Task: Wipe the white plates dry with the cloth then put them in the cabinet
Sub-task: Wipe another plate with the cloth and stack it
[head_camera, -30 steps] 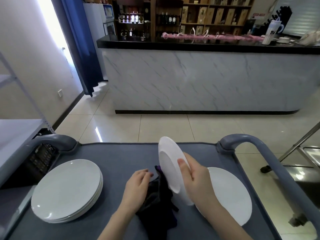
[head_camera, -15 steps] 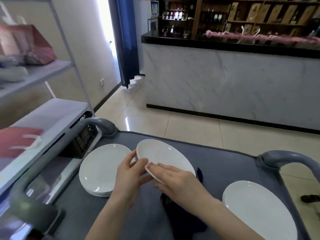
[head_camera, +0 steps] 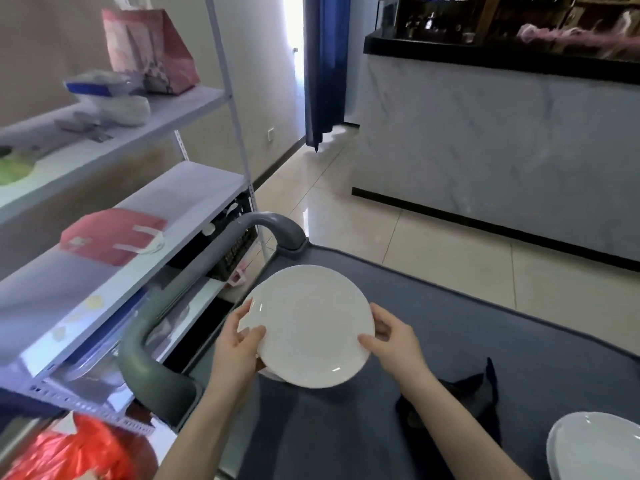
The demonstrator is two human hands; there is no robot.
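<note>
- A white plate (head_camera: 308,327) is held face up over the left part of the grey cart top (head_camera: 450,334).
- The plate's left rim is gripped by the left hand (head_camera: 239,344), thumb on top; its right rim is gripped the same way by the right hand (head_camera: 391,341).
- A dark cloth (head_camera: 460,396) is left crumpled on the cart top beside the right forearm, touched by neither hand.
- A second plate (head_camera: 595,445) is seen at the cart's near right corner.
- On the shelf rack (head_camera: 194,188) beside the cart, a red bag (head_camera: 110,237) is laid flat on the middle shelf, and a pink paper bag (head_camera: 149,50) is stood on the upper one.
</note>
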